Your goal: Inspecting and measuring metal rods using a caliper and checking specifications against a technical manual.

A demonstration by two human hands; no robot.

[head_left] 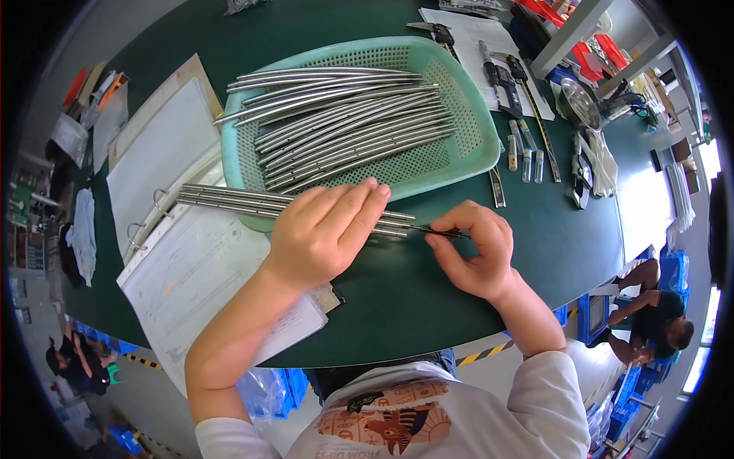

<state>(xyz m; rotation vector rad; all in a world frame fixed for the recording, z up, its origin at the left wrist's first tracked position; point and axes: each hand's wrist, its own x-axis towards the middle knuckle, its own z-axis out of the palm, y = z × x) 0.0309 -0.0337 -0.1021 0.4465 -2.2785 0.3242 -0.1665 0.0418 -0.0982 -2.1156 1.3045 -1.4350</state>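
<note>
L hand (325,237) grips steel rod bundle (237,200), ends twd 3 o'clock; R hand (480,252) pinches slim dark tool (457,233). Loose L grip cd let rods roll.

A pale green perforated basket (475,122) sat on the dark green table (397,306), steel rods (352,126) lying in it. Along the basket's near side, the left hand (325,229) held a bundle of rods (237,198), while the right hand (482,249) pinched a thin dark tool (449,232), its tip at one rod's end. A ring binder (164,145) lay left of the basket, calipers (501,80) to its right.
</note>
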